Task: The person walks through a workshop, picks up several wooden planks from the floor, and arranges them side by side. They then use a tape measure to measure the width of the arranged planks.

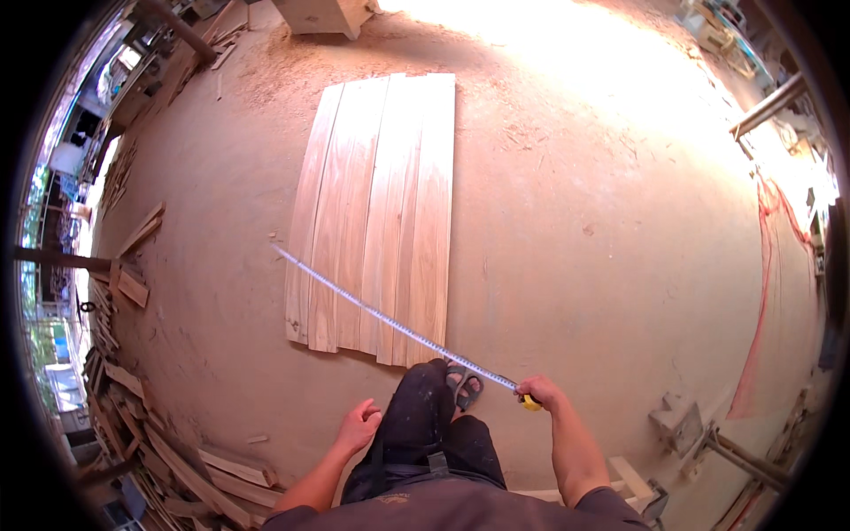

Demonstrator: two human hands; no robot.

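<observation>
My right hand (542,391) is closed around a yellow and black tape measure (530,402) at the lower middle right. Its long pale blade (390,320) is drawn out to the upper left. The blade crosses over several light wooden boards (367,221), and its tip reaches beyond their left edge. Those boards lie side by side on the ground, their near ends uneven. Beside my left thigh, my left hand (358,425) holds nothing, its fingers loosely bent and somewhat apart.
My sandalled foot (464,386) is near the boards' near right corner. Scrap wood (133,398) is piled along the left. A wooden block (677,422) and a reddish net (760,310) are on the right. A large wooden piece (326,16) stands at the far end, among sawdust.
</observation>
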